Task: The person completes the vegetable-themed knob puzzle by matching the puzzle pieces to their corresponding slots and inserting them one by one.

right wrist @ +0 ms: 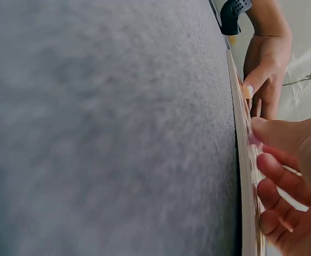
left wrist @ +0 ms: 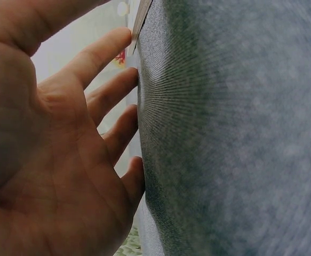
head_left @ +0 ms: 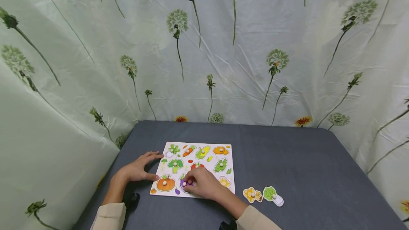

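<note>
A white wooden puzzle board (head_left: 206,159) with vegetable pictures and knobbed pieces lies on the dark table. My right hand (head_left: 204,184) is over its lower middle, thumb and fingertips pinching at the purple eggplant piece (head_left: 182,184), which the fingers partly cover. From the right wrist view, the thumb (right wrist: 278,133) meets a bit of purple right at the board's surface. My left hand (head_left: 137,169) rests at the board's left edge, fingers spread, thumb by the pumpkin piece (head_left: 165,184). Its fingertips touch the table and board edge in the left wrist view.
Right of the board, a yellow mushroom piece (head_left: 252,195) and a green-and-white leafy vegetable piece (head_left: 273,196) lie loose on the grey table (head_left: 297,166). A flower-printed curtain (head_left: 223,63) hangs along the back and sides. Dark wrist devices show near both sleeves.
</note>
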A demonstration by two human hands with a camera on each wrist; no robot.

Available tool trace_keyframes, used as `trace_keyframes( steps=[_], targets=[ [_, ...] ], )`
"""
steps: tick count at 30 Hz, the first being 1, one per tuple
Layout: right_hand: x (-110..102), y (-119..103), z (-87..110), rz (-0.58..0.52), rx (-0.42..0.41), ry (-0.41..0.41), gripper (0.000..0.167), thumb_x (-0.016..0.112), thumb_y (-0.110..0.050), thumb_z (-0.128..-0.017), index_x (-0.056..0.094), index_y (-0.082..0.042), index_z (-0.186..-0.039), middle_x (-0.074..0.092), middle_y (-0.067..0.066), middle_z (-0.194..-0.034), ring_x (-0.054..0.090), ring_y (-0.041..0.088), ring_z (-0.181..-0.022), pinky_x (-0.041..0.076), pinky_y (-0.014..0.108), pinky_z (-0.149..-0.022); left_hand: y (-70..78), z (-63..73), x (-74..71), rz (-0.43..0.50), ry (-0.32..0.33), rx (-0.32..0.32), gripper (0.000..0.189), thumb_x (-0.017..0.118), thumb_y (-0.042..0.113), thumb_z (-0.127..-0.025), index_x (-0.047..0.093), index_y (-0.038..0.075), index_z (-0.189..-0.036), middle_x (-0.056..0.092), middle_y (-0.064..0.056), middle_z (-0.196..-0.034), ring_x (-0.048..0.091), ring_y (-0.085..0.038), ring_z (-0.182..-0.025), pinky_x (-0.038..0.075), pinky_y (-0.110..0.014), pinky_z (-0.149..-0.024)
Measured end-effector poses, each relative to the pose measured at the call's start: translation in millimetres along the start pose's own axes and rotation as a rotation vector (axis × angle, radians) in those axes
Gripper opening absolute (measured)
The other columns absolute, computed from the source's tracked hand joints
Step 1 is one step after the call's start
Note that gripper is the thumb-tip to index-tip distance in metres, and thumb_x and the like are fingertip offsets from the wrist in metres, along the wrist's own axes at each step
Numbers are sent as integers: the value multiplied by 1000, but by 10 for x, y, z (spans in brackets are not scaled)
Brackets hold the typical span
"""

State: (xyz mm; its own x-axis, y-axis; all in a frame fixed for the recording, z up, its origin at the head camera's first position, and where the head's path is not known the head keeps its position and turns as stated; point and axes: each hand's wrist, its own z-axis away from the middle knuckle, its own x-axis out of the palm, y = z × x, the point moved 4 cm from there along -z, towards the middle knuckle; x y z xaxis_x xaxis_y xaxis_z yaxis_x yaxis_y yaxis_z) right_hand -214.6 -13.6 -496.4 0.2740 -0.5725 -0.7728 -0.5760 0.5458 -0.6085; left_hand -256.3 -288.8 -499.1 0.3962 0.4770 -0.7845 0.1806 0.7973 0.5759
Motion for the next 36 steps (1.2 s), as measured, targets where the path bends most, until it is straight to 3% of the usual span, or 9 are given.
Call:
trace_keyframes(
  steps=[6,14,21,36],
  targets=[
    [-189,101,95,-63,-11,31,16,81,-22,-89,78,-14,-103,70,-8,-86,59,2,-77,48,16,-71,7,15,-3,1,1,6,89,85,47,-77,48,21,-155,30,-20,-165,20,-56,-151,22,-81,-109],
    [-509,301,196,-47,9,72,13,80,-22,-91,80,-16,-102,71,-11,-89,58,1,-78,50,20,-72,-26,14,-2,-2,1,-6,90,85,48,-77,48,23,-155,29,-20,-166,18,-55,-151,22,-81,-109],
    [-818,373,328,-16,-18,95,14,80,-24,-92,79,-15,-103,72,-10,-92,65,15,-84,54,28,-74,-6,9,4,-20,-3,13,89,84,49,-78,47,23,-155,29,-22,-165,20,-57,-149,23,-82,-107],
    [-1321,634,828,54,35,168,16,79,-27,-91,79,-17,-104,70,-12,-95,64,19,-87,54,39,-76,62,31,-11,-5,-13,-10,89,85,45,-78,47,22,-155,29,-21,-165,19,-56,-150,22,-82,-108]
  ],
)
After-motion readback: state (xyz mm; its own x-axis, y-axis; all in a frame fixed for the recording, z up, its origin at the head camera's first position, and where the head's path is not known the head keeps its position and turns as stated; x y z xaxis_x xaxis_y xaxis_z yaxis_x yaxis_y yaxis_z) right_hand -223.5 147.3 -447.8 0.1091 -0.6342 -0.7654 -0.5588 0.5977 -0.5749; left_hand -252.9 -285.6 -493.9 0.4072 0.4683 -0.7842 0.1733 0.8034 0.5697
